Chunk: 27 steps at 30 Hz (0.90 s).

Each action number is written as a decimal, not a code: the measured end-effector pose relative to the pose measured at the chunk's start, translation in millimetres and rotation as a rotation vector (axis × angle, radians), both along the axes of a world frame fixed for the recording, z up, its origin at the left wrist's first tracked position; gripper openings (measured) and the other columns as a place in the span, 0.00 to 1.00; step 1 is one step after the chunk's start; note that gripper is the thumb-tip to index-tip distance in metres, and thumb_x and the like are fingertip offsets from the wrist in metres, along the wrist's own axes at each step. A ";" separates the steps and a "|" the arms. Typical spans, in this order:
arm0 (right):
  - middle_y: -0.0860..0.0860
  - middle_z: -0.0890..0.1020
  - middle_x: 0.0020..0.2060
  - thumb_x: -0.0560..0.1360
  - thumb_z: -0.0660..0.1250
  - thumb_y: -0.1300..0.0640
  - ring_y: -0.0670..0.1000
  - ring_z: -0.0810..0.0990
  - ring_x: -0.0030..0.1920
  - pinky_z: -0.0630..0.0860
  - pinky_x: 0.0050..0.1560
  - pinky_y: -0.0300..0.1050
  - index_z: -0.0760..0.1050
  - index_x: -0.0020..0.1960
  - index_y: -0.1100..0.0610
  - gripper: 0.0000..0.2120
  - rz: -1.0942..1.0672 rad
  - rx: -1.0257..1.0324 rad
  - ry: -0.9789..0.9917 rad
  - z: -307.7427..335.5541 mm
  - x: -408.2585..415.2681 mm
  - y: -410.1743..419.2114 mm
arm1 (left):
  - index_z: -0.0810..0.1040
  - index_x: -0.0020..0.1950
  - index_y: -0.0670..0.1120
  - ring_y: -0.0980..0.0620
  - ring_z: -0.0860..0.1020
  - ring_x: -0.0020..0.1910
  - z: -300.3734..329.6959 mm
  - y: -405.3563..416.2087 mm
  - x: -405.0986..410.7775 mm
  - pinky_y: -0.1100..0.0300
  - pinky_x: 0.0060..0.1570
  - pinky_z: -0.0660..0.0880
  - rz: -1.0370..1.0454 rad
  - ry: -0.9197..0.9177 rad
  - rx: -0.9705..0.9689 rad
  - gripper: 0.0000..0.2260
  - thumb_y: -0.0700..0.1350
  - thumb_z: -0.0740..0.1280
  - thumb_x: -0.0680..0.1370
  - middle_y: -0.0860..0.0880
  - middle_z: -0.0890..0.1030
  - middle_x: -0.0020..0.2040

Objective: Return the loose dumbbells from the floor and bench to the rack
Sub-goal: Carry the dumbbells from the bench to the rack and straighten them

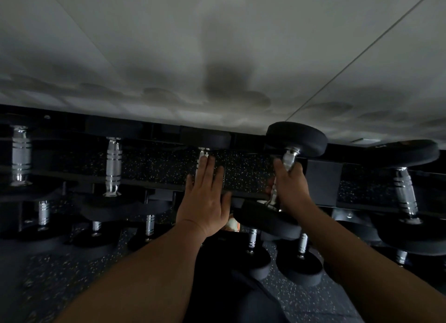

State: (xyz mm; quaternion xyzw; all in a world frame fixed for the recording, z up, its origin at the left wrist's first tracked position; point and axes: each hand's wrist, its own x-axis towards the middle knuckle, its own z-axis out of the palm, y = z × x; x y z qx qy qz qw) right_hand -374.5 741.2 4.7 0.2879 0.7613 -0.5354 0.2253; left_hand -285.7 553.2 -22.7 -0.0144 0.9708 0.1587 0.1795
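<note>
One dumbbell [283, 175] gripped in right hand [290, 185], tilted over the rack [323, 178]; left hand [205, 197] flat, open. Next: lowering squarely into the slot.

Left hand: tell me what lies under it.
The left hand, fingers straight, covers a racked dumbbell's chrome handle; only the handle's top end and far head show. The near head is hidden by it.
</note>
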 end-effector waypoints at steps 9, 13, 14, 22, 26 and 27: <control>0.55 0.78 0.35 0.81 0.63 0.50 0.49 0.77 0.29 0.73 0.22 0.34 0.68 0.57 0.61 0.15 0.204 0.110 0.089 12.9 0.1 16.9 | 0.53 0.80 0.45 0.46 0.35 0.79 0.8 0.7 -0.1 0.32 0.73 0.50 -0.013 0.004 -0.082 0.31 0.58 0.43 0.80 0.44 0.44 0.81; 0.53 0.78 0.35 0.81 0.63 0.50 0.50 0.77 0.29 0.72 0.23 0.32 0.68 0.57 0.61 0.14 0.237 0.165 0.075 5.8 5.9 24.9 | 0.52 0.80 0.45 0.46 0.34 0.78 -0.1 1.4 -0.7 0.31 0.73 0.49 -0.020 -0.005 -0.094 0.30 0.58 0.43 0.80 0.44 0.42 0.81; 0.55 0.79 0.35 0.81 0.63 0.50 0.51 0.77 0.28 0.73 0.23 0.35 0.68 0.57 0.61 0.15 0.222 0.152 0.069 3.9 8.0 25.5 | 0.52 0.80 0.45 0.47 0.33 0.78 -0.4 1.3 -0.3 0.31 0.73 0.49 -0.021 -0.006 -0.091 0.30 0.58 0.43 0.80 0.44 0.42 0.81; 0.53 0.76 0.33 0.82 0.62 0.52 0.48 0.74 0.28 0.67 0.20 0.29 0.66 0.55 0.61 0.12 0.209 0.171 0.098 -7.1 13.4 30.7 | 0.53 0.80 0.45 0.46 0.33 0.78 1.4 1.9 1.0 0.32 0.73 0.49 -0.028 -0.014 -0.096 0.30 0.58 0.43 0.80 0.44 0.42 0.81; 0.51 0.76 0.34 0.82 0.62 0.51 0.46 0.75 0.29 0.65 0.20 0.27 0.65 0.54 0.59 0.12 0.237 0.212 0.092 -13.9 13.7 30.6 | 0.54 0.79 0.45 0.46 0.33 0.78 1.4 2.1 0.2 0.31 0.73 0.49 -0.029 -0.015 -0.112 0.30 0.58 0.43 0.80 0.43 0.42 0.81; 0.52 0.78 0.36 0.82 0.62 0.49 0.48 0.77 0.29 0.66 0.21 0.28 0.65 0.54 0.58 0.13 0.239 0.213 0.086 -16.2 14.5 31.0 | 0.54 0.79 0.46 0.46 0.33 0.78 2.0 2.4 0.6 0.31 0.73 0.49 -0.031 -0.017 -0.118 0.30 0.58 0.43 0.80 0.43 0.42 0.81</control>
